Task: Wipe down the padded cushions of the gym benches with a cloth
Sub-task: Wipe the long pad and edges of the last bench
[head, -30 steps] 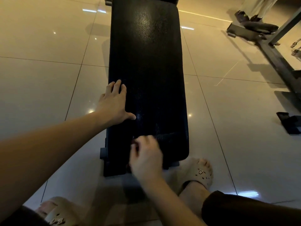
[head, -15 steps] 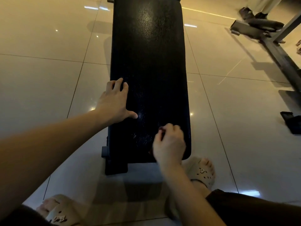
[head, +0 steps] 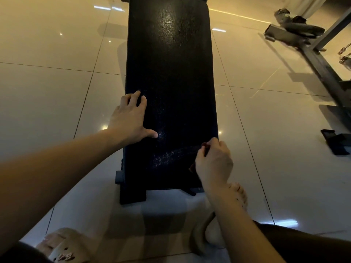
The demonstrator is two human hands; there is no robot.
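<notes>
At the near end of the black, pebble-textured padded bench cushion [head: 171, 92], the right hand [head: 213, 164] is clenched around a small dark reddish cloth [head: 205, 146], of which only scraps show between the fingers and below the palm; the grip sits at the cushion's right edge. A faint damp streak [head: 176, 151] runs across the vinyl from that hand toward the centre. The cloth appears thin, soft and light; bunching it in the fist, as here, should keep it from slipping on the slick surface. The left hand [head: 131, 118] rests flat and released, palm down, on the cushion's left edge, thumb spread inward, holding nothing. The cushion is firm but yielding; it is judged to tolerate steady pressure. Farther on, the pad extends away over the glossy beige tiled floor [head: 57, 82], unwiped as far as can be judged. A grey metal machine frame [head: 322, 59] stands well apart at far right.
</notes>
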